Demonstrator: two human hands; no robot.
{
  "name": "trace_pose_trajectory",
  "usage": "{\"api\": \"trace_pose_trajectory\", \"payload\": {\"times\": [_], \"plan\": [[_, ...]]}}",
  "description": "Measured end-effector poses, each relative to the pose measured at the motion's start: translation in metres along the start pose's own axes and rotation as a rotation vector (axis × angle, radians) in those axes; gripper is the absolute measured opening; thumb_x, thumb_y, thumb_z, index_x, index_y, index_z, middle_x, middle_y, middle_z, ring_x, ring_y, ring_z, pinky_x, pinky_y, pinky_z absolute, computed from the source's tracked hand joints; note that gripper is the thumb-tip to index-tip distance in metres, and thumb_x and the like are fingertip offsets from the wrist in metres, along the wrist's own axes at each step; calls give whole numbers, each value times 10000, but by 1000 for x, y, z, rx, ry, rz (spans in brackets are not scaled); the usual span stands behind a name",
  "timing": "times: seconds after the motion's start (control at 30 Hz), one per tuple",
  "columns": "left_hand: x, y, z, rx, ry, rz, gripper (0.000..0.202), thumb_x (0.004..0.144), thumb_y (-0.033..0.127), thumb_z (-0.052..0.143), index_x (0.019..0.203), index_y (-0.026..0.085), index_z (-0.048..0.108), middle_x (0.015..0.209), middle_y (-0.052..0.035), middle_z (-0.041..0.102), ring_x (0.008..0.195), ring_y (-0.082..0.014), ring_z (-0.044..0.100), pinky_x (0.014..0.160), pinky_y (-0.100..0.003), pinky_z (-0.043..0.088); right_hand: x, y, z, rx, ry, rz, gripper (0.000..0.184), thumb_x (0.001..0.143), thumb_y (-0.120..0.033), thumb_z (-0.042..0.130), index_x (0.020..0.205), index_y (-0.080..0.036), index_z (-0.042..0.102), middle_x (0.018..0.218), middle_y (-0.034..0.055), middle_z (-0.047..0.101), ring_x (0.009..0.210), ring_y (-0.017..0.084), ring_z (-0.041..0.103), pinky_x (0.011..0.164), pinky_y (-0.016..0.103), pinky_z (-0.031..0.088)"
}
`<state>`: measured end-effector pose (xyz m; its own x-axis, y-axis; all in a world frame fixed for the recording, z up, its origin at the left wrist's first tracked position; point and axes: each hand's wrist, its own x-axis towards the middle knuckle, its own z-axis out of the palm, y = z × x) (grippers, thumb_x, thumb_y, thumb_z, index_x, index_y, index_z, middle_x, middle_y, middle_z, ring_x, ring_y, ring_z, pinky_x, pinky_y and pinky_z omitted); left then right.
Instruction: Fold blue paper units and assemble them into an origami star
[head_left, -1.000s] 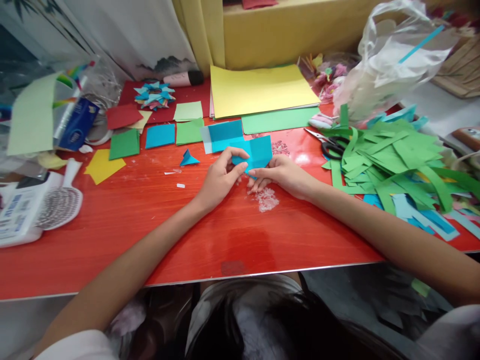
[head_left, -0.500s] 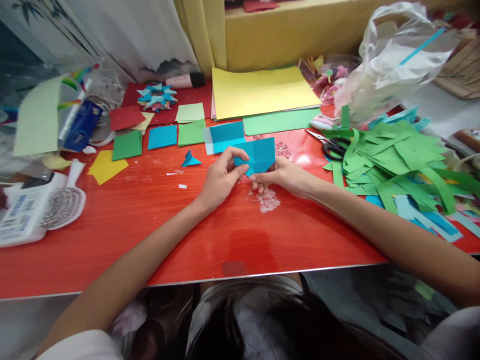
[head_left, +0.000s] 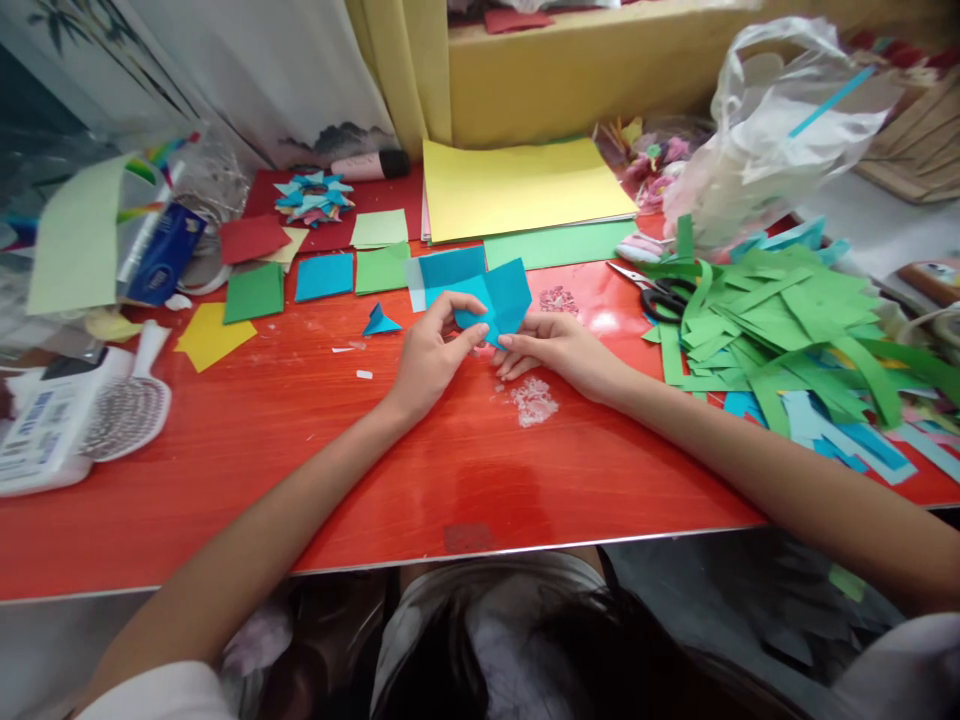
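Observation:
A creased sheet of blue paper (head_left: 511, 294) is held up between my two hands over the red table. My left hand (head_left: 439, 350) pinches its left side between thumb and fingers. At its lower right edge, my right hand (head_left: 562, 350) is closed on the paper, the thumb in front and the other fingers curled below. Behind it lies another creased blue sheet (head_left: 450, 264), partly hidden by the held one. A small folded blue paper piece (head_left: 381, 320) rests to the left of my left hand.
Paper squares in green (head_left: 253, 292), blue (head_left: 324, 277) and yellow (head_left: 214, 337) lie at left, below a folded paper ring (head_left: 313, 198). Large yellow sheets (head_left: 525, 188) are at the back. Scissors (head_left: 664, 298) and heaped green strips (head_left: 795, 315) lie right; a hairbrush (head_left: 127, 410) lies left.
The held blue paper has shifted slightly left and tilted, and its right part now stands up at an angle along a crease. Both hands keep hold of it.

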<state>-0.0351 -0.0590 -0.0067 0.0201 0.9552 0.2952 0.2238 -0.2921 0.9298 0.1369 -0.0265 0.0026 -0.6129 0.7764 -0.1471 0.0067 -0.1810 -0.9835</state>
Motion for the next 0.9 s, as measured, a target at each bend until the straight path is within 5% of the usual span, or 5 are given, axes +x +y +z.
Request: {"api": "trace_pose_trajectory", "payload": {"times": [0.2, 0.37, 0.57, 0.77, 0.9], "plan": [[4, -8, -3, 108, 144, 50, 436, 742, 254, 659, 1136, 259, 471, 921, -18, 561, 887, -143, 569, 733, -250, 485, -2, -4, -3, -80, -81, 15, 209, 754, -304, 668, 711, -124, 572, 640, 42, 680, 510, 104, 630, 505, 199, 522], [5, -10, -4, -6, 102, -33, 150, 789, 324, 610, 849, 196, 558, 805, 1, 574, 750, -113, 550, 665, -229, 475, 1, 0, -6, -4, -60, -23, 236, 765, -354, 655, 721, -136, 578, 658, 38, 682, 543, 105, 642, 535, 199, 532], [2, -5, -3, 103, 65, -53, 274, 814, 413, 569, 679, 177, 534, 635, 9, 507, 660, -123, 519, 599, -239, 442, 3, 8, -5, 124, 124, -118, 242, 758, -388, 656, 777, -163, 570, 660, 24, 668, 622, 127, 666, 618, 238, 564], [1, -4, -5, 225, 140, 28, 216, 859, 324, 519, 1025, 217, 607, 884, -22, 575, 841, -141, 546, 735, -261, 444, 0, 4, -3, -22, 83, -68, 233, 783, -373, 619, 692, -160, 585, 626, 33, 663, 538, 123, 641, 542, 234, 546], [-2, -6, -2, 200, 212, 49, 232, 807, 246, 590, 1032, 214, 547, 838, -2, 542, 783, -110, 541, 728, -240, 453, -1, 4, -1, -9, 104, -99, 218, 768, -390, 633, 804, -175, 647, 765, 25, 690, 648, 127, 656, 643, 247, 572]]}}
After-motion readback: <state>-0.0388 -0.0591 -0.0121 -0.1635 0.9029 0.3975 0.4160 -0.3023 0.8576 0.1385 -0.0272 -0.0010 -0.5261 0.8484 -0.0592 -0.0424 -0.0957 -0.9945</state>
